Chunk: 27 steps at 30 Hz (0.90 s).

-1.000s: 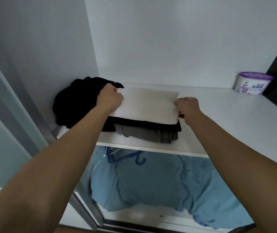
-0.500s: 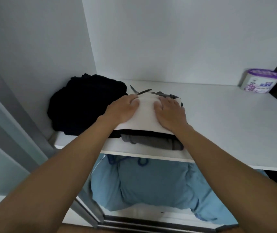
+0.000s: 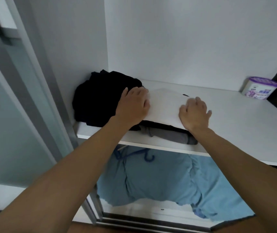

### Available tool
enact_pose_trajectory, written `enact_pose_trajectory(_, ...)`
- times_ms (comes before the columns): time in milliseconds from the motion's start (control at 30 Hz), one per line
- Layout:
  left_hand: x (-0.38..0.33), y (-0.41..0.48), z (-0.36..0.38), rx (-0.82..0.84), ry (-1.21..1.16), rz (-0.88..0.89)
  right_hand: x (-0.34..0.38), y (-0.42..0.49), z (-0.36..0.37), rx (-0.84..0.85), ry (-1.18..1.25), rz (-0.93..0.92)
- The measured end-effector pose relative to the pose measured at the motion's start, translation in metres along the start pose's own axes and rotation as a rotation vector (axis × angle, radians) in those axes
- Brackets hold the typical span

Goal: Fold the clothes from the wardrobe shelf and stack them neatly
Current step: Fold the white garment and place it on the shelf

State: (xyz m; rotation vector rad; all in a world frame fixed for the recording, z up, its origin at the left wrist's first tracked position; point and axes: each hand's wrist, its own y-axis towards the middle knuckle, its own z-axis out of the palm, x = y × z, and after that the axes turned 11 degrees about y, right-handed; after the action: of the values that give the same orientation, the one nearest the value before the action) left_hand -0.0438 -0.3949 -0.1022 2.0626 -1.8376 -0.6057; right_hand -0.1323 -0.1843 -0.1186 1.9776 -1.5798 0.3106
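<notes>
A folded white garment (image 3: 164, 106) tops a small stack on the white wardrobe shelf (image 3: 235, 125). Beneath it lie a black layer (image 3: 159, 124) and a grey folded piece (image 3: 169, 136) that sticks out at the front. My left hand (image 3: 132, 105) rests flat on the white garment's left edge, fingers spread. My right hand (image 3: 195, 111) presses on its right edge, fingers spread. A crumpled heap of black clothes (image 3: 99, 98) sits in the shelf's left corner, touching my left hand.
A white tub with a purple lid (image 3: 258, 88) stands at the shelf's back right. Light blue garments (image 3: 151, 179) hang below the shelf on blue hangers (image 3: 144, 153). A sliding door frame (image 3: 38, 91) runs down the left side.
My hands have slid apart from the middle of the white garment to its left and right edges. Earlier they held its two ends. The head view has shifted slightly.
</notes>
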Motion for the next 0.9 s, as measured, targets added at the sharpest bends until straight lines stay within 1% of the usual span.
enact_pose_trajectory(67, 0.014, -0.007, -0.009, -0.027, 0.050, -0.057, 0.020, -0.011, 0.000, -0.017, 0.139, -0.191)
enact_pose_trajectory(100, 0.020, -0.009, -0.013, -0.022, 0.066, -0.108, 0.033, -0.016, 0.002, 0.017, 0.192, -0.227)
enact_pose_trajectory(167, 0.034, -0.008, -0.017, 0.030, 0.093, -0.214, 0.058, -0.022, 0.008, 0.131, 0.187, -0.216)
enact_pose_trajectory(233, 0.045, -0.004, -0.016, 0.119, 0.101, -0.314, 0.066, -0.027, 0.017, 0.240, 0.098, -0.155)
enact_pose_trajectory(267, 0.051, -0.001, -0.014, 0.174, 0.086, -0.365, 0.065, -0.028, 0.021, 0.271, 0.070, -0.123)
enact_pose_trajectory(333, 0.059, 0.001, -0.006, 0.302, 0.067, -0.417, 0.059, -0.027, 0.027, 0.273, 0.057, -0.080)
enact_pose_trajectory(400, 0.065, 0.001, 0.005, 0.416, 0.111, -0.385, 0.055, -0.021, 0.030, 0.243, 0.061, -0.073)
enact_pose_trajectory(467, 0.069, 0.005, 0.015, 0.470, 0.137, -0.348, 0.050, -0.011, 0.032, 0.222, 0.060, -0.064)
enact_pose_trajectory(733, 0.075, 0.057, 0.034, 0.523, 0.107, -0.352, 0.028, 0.058, 0.054, 0.121, 0.028, -0.057)
enact_pose_trajectory(900, 0.076, 0.092, 0.055, 0.540, 0.183, -0.373, 0.023, 0.116, 0.073, 0.093, 0.044, -0.071)
